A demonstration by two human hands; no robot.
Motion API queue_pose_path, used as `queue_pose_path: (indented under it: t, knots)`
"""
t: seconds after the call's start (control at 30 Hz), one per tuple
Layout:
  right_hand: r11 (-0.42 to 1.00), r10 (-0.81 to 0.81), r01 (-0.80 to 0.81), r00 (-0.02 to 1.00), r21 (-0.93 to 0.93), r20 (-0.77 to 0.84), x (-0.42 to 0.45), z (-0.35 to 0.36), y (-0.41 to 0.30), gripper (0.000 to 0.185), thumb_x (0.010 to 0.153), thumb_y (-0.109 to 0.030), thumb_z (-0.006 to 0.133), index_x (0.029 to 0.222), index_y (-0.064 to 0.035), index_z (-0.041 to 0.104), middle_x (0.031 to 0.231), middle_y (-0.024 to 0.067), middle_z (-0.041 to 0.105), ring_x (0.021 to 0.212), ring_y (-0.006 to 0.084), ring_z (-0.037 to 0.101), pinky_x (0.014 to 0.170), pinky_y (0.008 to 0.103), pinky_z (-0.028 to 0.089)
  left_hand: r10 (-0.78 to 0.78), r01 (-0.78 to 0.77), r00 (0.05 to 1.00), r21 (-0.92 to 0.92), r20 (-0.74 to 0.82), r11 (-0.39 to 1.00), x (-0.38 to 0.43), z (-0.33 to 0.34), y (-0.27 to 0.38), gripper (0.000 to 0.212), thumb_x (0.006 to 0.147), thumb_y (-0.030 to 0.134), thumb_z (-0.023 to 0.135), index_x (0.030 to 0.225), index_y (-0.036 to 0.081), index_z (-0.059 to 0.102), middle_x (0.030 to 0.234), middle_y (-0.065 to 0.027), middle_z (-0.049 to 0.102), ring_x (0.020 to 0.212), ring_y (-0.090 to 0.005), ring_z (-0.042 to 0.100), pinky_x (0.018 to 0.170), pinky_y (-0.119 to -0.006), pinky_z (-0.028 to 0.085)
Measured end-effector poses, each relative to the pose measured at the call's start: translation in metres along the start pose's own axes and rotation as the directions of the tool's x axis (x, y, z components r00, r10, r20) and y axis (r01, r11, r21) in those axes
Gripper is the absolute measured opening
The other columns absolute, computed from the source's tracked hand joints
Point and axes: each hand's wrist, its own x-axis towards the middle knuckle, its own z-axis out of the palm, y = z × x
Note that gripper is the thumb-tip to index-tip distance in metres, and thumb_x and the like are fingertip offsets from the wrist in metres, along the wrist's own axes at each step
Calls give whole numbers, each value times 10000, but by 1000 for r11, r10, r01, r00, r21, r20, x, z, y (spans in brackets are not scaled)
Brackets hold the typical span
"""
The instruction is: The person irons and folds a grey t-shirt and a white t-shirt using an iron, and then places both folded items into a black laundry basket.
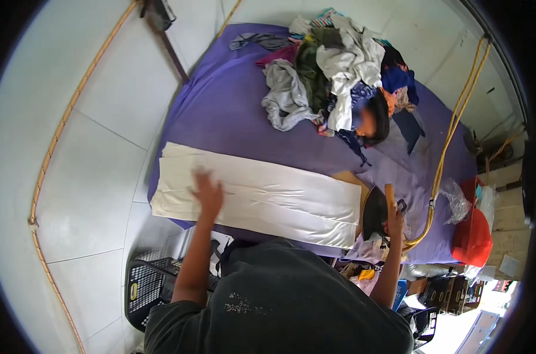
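A long, folded cream-white cloth (277, 194) lies across the front of the purple-covered table, with creases around its middle. Over the cloth's left part is my left hand (209, 194), blurred by motion, fingers apart and nothing held; whether it touches the fabric I cannot tell. My right hand (395, 222) grips an electric clothes iron (374, 214) just past the cloth's right end. This iron has a dark, pointed body and a wooden handle (389, 194). A tan board or sheet (350, 178) shows partly from under the cloth's right end.
A heap of crumpled clothes (352, 57) covers the table's far side. The iron's yellow cord (445, 150) hangs in a loop at the right. Red fabric (473, 239) and clear plastic (454, 201) lie at the right edge. A black basket (148, 287) stands lower left, near a tiled wall (104, 177).
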Motion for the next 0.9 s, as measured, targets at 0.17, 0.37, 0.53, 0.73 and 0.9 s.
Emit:
queue_pose_path:
  t: [0.17,0.37,0.53,0.73,0.9]
  knots:
    - [805,-542,321,740,-499,-398,0,-10,14,474,957,-434,453,1074,10,571,729,186,603,657,328,602,590,421,483,534,-404,787,-398,309,824,-77,29,140,614,928,359,504,1445,91,311,1561,-169,132,1444,-360,104,1072,-671,67]
    - [576,-812,766,577,-285,-92,-60,58,3,390,814,-186,666,1163,-48,559,1020,229,567,962,383,543,845,496,419,539,-539,727,-134,425,832,-110,27,167,736,907,463,476,1487,88,223,1561,-173,126,1448,-342,97,1078,-668,65]
    - [791,-595,597,801,-132,63,-93,105,17,488,738,-165,730,1194,-132,561,959,199,580,925,375,552,838,476,444,546,-575,696,-93,467,813,-111,30,167,690,911,485,462,1490,175,251,1562,-181,107,1447,-352,87,1074,-676,53]
    - [894,-430,317,808,317,403,-81,86,3,618,735,-63,720,1308,-85,489,1117,141,575,1037,225,550,853,322,465,575,-625,699,-28,425,780,-115,28,172,649,917,493,444,1487,232,273,1562,-177,113,1446,-347,100,1069,-680,74]
    - [653,-397,-199,732,731,554,-81,73,-27,618,760,43,646,1339,-92,477,1112,101,599,959,182,581,827,306,484,559,-601,711,-45,426,798,-114,24,172,658,923,481,440,1494,214,250,1565,-182,86,1449,-352,77,1073,-672,76]
